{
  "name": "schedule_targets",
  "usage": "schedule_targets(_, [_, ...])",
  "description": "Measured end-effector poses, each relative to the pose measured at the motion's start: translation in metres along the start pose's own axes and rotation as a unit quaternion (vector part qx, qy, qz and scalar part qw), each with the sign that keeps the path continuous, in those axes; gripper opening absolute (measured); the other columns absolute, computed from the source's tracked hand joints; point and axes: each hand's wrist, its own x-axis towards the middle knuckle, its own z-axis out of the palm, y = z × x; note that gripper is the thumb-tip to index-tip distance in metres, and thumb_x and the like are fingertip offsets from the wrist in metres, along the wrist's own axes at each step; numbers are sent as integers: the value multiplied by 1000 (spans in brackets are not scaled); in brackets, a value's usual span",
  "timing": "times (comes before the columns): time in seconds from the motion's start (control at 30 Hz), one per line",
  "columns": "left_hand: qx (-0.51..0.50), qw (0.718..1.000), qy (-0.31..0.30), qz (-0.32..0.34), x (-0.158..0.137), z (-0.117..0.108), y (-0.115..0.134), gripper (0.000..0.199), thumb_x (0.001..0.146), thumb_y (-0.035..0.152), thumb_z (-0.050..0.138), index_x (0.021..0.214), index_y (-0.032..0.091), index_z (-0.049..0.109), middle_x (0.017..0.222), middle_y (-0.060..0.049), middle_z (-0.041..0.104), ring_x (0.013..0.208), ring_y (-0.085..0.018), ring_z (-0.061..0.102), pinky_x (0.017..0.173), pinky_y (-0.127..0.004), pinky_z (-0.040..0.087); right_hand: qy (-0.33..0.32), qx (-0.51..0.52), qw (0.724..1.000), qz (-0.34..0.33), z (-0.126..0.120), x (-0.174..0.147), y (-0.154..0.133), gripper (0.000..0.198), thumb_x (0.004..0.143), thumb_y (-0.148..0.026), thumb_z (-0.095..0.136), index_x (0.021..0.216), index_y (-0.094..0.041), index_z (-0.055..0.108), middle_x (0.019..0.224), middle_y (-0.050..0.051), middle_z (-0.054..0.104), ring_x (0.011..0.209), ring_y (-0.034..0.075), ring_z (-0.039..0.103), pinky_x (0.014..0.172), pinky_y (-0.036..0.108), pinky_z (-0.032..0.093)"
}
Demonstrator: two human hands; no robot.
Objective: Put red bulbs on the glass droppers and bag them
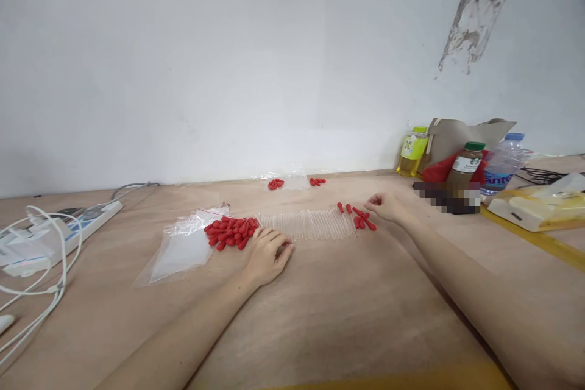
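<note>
My left hand [269, 254] rests on the table with its fingers loosely bent and apart, lying over the left end of a row of thin clear tubes [315, 225]. Touching or just beside its knuckles is a pile of red rubber dropper bulbs [228, 232]. At the right end of the row, my right hand [386, 206] has thumb and fingertips closed together; what they hold, if anything, is too small to make out. Several loose red bulbs [359, 219] lie just left of and below those fingertips, two of them at the tubes' upper ends.
Clear plastic bags [183, 250] lie left of the pile. Near the wall, a clear bag [295, 182] lies with small groups of red bulbs. A power strip [94, 225] with white cables is at left. Bottles [412, 152] and a tissue pack [539, 207] stand at right.
</note>
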Motion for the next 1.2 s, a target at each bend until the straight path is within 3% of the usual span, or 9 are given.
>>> schedule_targets(0.13, [41,999,7,0,-1,1,2,24,80,28,45,58,18,51,58,0,52,65,-16,47,78,-35,32,-82,51,995,21,1,-8,3,27,66,-40,57,72,-15,64,69,4,65,59,13,56,48,20,36])
schedule_targets(0.37, [66,998,10,-22,3,0,0,11,78,24,46,74,19,56,77,-4,57,79,-20,49,73,-35,33,-222,177,959,-14,-18,-17,-8,18,63,-22,60,78,-16,67,75,4,67,64,13,57,56,20,41])
schedule_targets(0.47, [80,994,-4,-80,17,2,-2,10,76,25,51,72,20,58,80,-5,57,83,-23,48,74,-36,33,-251,202,947,-15,-22,-16,-5,20,58,-17,63,77,-15,67,72,2,66,64,13,57,58,21,42])
schedule_targets(0.67, [100,979,-22,-179,57,26,8,21,72,38,55,68,19,60,80,-9,58,86,-28,49,75,-42,33,-239,197,950,-34,-22,-15,0,17,53,-22,67,67,-14,63,63,1,63,59,12,55,56,22,41])
schedule_targets(0.93, [124,961,-61,-240,90,53,22,32,73,43,52,65,14,63,80,-15,61,88,-31,50,73,-42,33,-167,172,970,-42,-27,-15,-14,15,60,-23,65,70,-15,57,67,0,62,60,10,55,54,19,41])
schedule_targets(1.2, [107,945,-107,-290,108,67,22,19,68,30,57,64,13,65,75,-16,64,86,-33,53,74,-47,30,-145,194,969,-54,-6,-22,-33,11,65,-18,61,73,-15,55,60,1,62,52,10,56,49,20,41])
